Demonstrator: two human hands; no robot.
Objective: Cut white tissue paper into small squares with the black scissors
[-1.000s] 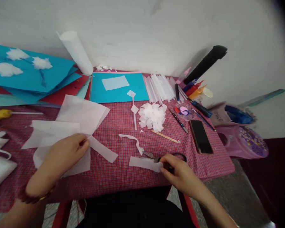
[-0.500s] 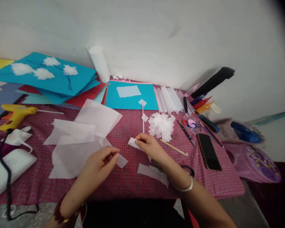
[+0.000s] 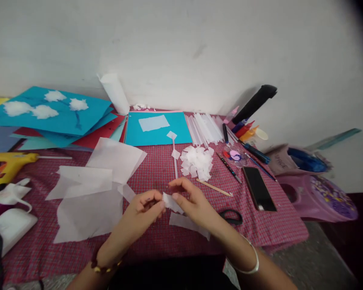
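Note:
My left hand and my right hand meet above the red checked tablecloth, both pinching one small white tissue strip between their fingertips. Under my right wrist lies another white paper strip, and the black handles of a pair of scissors stick out beside it. To the left of my hands, large sheets of white tissue paper overlap on the cloth. Behind my hands sits a pile of small white tissue squares.
A yellow glue gun lies at the left, blue and red card sheets at the back left, a blue card in the middle. A black phone, pens, glue bottles and a pink container crowd the right.
My right hand left the scissors, picked up a small strip farther back and brought it toward me. My left hand let go of the large sheets and joined it on the strip.

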